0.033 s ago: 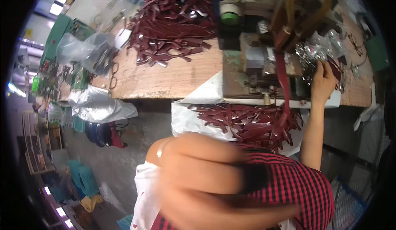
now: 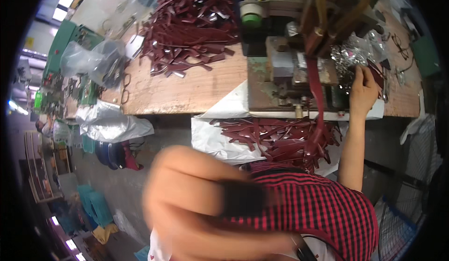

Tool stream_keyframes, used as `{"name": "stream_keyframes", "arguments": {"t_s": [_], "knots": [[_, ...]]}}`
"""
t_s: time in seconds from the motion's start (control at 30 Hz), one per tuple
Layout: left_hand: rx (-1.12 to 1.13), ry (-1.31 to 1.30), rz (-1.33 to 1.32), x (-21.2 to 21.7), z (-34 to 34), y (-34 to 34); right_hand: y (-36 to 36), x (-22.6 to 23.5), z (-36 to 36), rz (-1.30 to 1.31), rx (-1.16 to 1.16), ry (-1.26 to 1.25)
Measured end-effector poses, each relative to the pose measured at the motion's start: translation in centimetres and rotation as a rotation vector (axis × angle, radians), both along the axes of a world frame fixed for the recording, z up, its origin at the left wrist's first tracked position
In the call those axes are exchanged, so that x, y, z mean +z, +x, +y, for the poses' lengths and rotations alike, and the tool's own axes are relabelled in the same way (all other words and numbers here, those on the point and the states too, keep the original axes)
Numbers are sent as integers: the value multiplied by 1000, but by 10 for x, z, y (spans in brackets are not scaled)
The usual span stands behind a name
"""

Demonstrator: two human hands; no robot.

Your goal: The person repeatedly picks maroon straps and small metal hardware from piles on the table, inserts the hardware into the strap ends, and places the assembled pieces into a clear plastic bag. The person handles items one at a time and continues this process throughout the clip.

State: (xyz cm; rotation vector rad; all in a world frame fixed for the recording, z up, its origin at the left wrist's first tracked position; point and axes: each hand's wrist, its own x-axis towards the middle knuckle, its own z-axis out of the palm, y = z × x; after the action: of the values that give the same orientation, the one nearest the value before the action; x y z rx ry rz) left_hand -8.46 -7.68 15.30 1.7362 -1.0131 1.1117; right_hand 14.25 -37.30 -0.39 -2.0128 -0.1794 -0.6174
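Observation:
My left hand [image 2: 182, 191] looms very large and blurred at the lower middle, in front of the red-and-black checked garment [image 2: 308, 200]. Its fingers look bent beside a dark, smeared patch; whether they grip anything is hidden by the blur. At the right end of the bench my right hand [image 2: 364, 92] reaches to a heap of small shiny metal pieces [image 2: 343, 59]. Its fingers are bent close together at the heap, their tips partly hidden. Dark red flat pieces [image 2: 376, 73] lie by its fingers. Left of it, a dark red strip [image 2: 315, 90] hangs from a bench press [image 2: 318, 31].
Dark red strips [image 2: 191, 31] are piled on the wooden bench [image 2: 182, 95]; more strips [image 2: 280, 139] lie on white sheeting [image 2: 206, 139] below its edge. Bagged items [image 2: 112, 57] and a green machine [image 2: 58, 50] are at left. Glasses frames [image 2: 401, 45] lie far right.
My left hand has shifted left, still blurred. My right hand stays at the metal pieces, its fingers slightly changed. The whole view has shifted a little.

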Motion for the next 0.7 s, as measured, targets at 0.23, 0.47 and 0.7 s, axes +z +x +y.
{"name": "stream_keyframes", "arguments": {"t_s": [0.23,0.47,0.7], "knots": [[1033,455,741,-72,120,60,0,30,9,75,167,147],[1135,613,545,-174,148,76,-16,12,-8,166,51,117],[877,54,661,-145,115,80,-46,96,38,68,427,153]]}}
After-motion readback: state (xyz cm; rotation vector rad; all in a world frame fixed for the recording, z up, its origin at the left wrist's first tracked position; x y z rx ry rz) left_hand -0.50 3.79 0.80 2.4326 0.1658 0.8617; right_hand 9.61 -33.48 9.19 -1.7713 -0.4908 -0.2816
